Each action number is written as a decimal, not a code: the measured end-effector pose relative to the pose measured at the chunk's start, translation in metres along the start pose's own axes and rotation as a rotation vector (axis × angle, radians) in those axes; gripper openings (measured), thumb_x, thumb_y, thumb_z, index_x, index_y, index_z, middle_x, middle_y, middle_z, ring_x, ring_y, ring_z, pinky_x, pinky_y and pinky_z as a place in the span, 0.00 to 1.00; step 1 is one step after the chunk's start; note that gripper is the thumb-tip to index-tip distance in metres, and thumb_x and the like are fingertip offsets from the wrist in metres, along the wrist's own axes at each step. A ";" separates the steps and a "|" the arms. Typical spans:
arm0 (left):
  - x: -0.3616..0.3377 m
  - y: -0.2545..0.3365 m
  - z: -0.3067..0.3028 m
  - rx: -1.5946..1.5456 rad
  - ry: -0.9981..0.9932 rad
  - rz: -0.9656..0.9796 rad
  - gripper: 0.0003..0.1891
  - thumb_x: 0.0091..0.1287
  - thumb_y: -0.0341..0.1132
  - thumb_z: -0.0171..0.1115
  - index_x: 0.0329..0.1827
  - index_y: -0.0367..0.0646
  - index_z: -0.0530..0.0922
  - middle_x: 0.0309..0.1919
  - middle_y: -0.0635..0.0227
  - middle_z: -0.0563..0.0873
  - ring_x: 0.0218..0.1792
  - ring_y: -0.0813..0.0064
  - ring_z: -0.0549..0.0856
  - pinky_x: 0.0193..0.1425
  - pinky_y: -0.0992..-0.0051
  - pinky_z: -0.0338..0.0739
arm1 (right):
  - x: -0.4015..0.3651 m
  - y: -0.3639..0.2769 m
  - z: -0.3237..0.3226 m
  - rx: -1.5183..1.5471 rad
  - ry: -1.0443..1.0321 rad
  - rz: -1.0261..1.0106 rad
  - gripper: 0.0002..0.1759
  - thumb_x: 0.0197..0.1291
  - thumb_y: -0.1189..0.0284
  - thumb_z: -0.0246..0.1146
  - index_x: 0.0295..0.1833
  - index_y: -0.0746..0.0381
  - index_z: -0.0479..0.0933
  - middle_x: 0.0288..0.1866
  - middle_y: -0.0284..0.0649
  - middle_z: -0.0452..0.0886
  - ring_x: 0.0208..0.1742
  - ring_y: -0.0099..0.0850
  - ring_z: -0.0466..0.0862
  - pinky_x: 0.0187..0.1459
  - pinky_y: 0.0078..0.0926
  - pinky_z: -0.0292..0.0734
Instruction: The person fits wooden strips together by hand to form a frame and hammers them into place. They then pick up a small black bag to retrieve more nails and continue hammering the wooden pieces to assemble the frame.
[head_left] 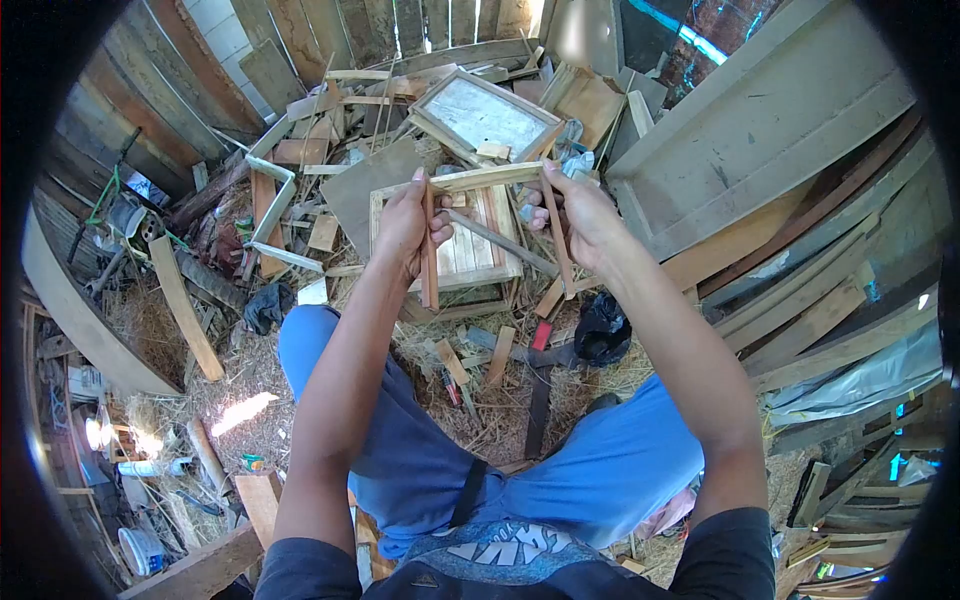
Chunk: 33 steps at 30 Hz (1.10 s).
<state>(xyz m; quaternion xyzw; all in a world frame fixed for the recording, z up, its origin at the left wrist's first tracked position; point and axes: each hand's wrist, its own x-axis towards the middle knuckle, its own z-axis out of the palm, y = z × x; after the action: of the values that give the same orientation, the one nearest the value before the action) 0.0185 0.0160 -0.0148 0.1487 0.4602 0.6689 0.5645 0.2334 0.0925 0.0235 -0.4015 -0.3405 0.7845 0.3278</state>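
Wood in both grips, held the frame ahead between left hand and right hand, equally near both, with far edge running left to right above the slatted panel.

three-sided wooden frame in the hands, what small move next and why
Perhaps lower the three-sided wooden frame toward the slatted panel: the left hand and right hand grip its opposite sides, and the panel shows beneath it in the head view.
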 end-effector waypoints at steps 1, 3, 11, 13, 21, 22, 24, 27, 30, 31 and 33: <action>0.001 0.000 -0.001 0.005 0.001 -0.005 0.20 0.85 0.47 0.47 0.52 0.33 0.70 0.34 0.60 0.78 0.22 0.79 0.69 0.19 0.77 0.65 | 0.001 0.001 -0.001 0.005 -0.003 0.005 0.20 0.80 0.56 0.57 0.49 0.65 0.71 0.34 0.36 0.74 0.27 0.24 0.71 0.29 0.23 0.74; 0.000 -0.001 -0.001 -0.003 -0.011 -0.003 0.20 0.85 0.47 0.47 0.51 0.35 0.69 0.34 0.60 0.78 0.21 0.80 0.69 0.19 0.78 0.65 | 0.000 0.000 0.001 0.010 -0.005 0.010 0.20 0.79 0.56 0.58 0.49 0.65 0.71 0.33 0.36 0.74 0.27 0.23 0.71 0.28 0.22 0.74; -0.002 -0.002 0.002 0.028 0.010 0.023 0.20 0.85 0.47 0.48 0.48 0.34 0.69 0.33 0.60 0.78 0.21 0.82 0.68 0.19 0.79 0.64 | 0.003 0.003 0.005 -0.020 0.042 0.004 0.22 0.78 0.54 0.60 0.48 0.66 0.73 0.32 0.35 0.74 0.24 0.22 0.70 0.24 0.19 0.70; 0.000 -0.002 0.001 0.036 0.017 0.032 0.19 0.85 0.47 0.49 0.50 0.36 0.71 0.32 0.60 0.80 0.19 0.81 0.68 0.18 0.79 0.66 | 0.004 0.006 0.006 -0.023 0.053 0.001 0.22 0.79 0.54 0.59 0.48 0.65 0.73 0.31 0.34 0.73 0.24 0.22 0.70 0.24 0.20 0.70; -0.001 0.000 0.006 0.138 0.003 0.133 0.20 0.84 0.48 0.51 0.46 0.37 0.74 0.28 0.62 0.81 0.17 0.82 0.70 0.16 0.80 0.63 | -0.002 0.009 0.013 -0.060 0.083 -0.051 0.21 0.80 0.54 0.56 0.47 0.64 0.74 0.29 0.30 0.71 0.23 0.20 0.68 0.25 0.22 0.69; -0.003 0.000 0.007 0.158 0.003 0.148 0.20 0.84 0.48 0.51 0.47 0.37 0.75 0.28 0.63 0.81 0.17 0.82 0.70 0.16 0.80 0.63 | -0.003 0.009 0.014 -0.070 0.100 -0.058 0.21 0.80 0.53 0.56 0.47 0.63 0.74 0.29 0.30 0.71 0.22 0.21 0.68 0.25 0.23 0.69; -0.005 0.000 0.008 0.174 -0.001 0.160 0.20 0.84 0.49 0.51 0.47 0.37 0.75 0.28 0.63 0.81 0.17 0.82 0.71 0.17 0.80 0.63 | -0.002 0.010 0.013 -0.081 0.116 -0.065 0.21 0.80 0.53 0.56 0.47 0.63 0.74 0.29 0.30 0.70 0.22 0.21 0.68 0.24 0.24 0.69; -0.008 0.003 0.012 0.242 -0.001 0.212 0.20 0.84 0.49 0.51 0.49 0.37 0.77 0.30 0.64 0.83 0.18 0.82 0.72 0.19 0.80 0.65 | 0.005 0.014 0.003 -0.140 0.090 -0.105 0.22 0.81 0.53 0.55 0.48 0.64 0.75 0.30 0.30 0.73 0.24 0.22 0.71 0.27 0.25 0.72; -0.010 0.008 0.012 0.343 -0.024 0.331 0.20 0.83 0.48 0.52 0.50 0.38 0.81 0.32 0.65 0.85 0.21 0.82 0.75 0.25 0.80 0.70 | 0.011 0.011 -0.007 -0.196 0.014 -0.191 0.23 0.81 0.53 0.54 0.50 0.64 0.78 0.34 0.32 0.77 0.30 0.23 0.76 0.33 0.26 0.76; -0.010 0.010 0.011 0.394 -0.052 0.408 0.20 0.83 0.48 0.54 0.50 0.38 0.84 0.34 0.66 0.86 0.22 0.82 0.77 0.28 0.80 0.72 | 0.010 0.009 -0.010 -0.255 -0.006 -0.236 0.22 0.81 0.54 0.54 0.53 0.64 0.79 0.37 0.32 0.80 0.34 0.23 0.79 0.37 0.25 0.78; -0.005 0.016 0.003 0.495 -0.066 0.415 0.19 0.81 0.46 0.57 0.49 0.38 0.85 0.35 0.65 0.87 0.24 0.81 0.78 0.31 0.78 0.73 | 0.012 0.011 -0.011 -0.315 -0.028 -0.280 0.22 0.82 0.55 0.53 0.56 0.64 0.80 0.39 0.33 0.82 0.37 0.24 0.81 0.40 0.25 0.79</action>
<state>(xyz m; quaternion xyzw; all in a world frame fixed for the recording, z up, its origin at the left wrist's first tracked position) 0.0125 0.0134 0.0009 0.3938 0.5500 0.6323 0.3775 0.2348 0.0985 0.0046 -0.3857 -0.5161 0.6737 0.3621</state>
